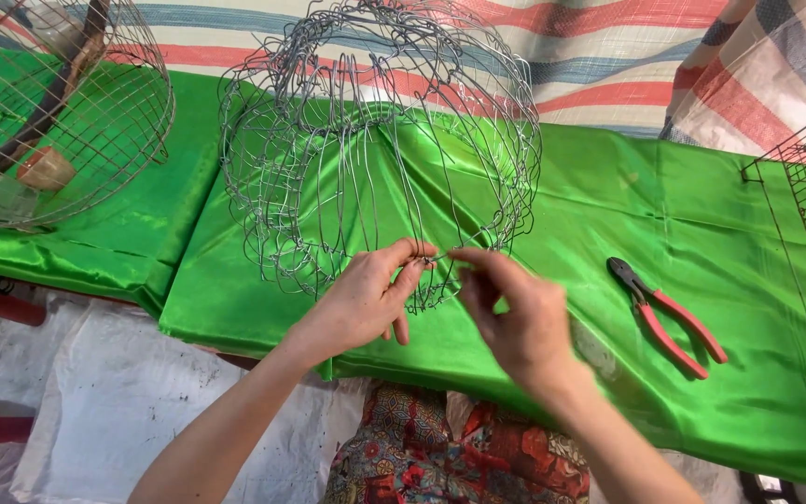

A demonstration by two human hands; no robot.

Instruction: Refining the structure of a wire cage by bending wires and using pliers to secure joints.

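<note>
Both hands, left and right, pinched cage rim wire near cloth edge, pliers lying apart.

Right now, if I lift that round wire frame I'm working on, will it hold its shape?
Probably light: the wire frame is thin open wire. Likely springy, since its loops look loose and uneven. It may roll or snag the green cloth.
</note>
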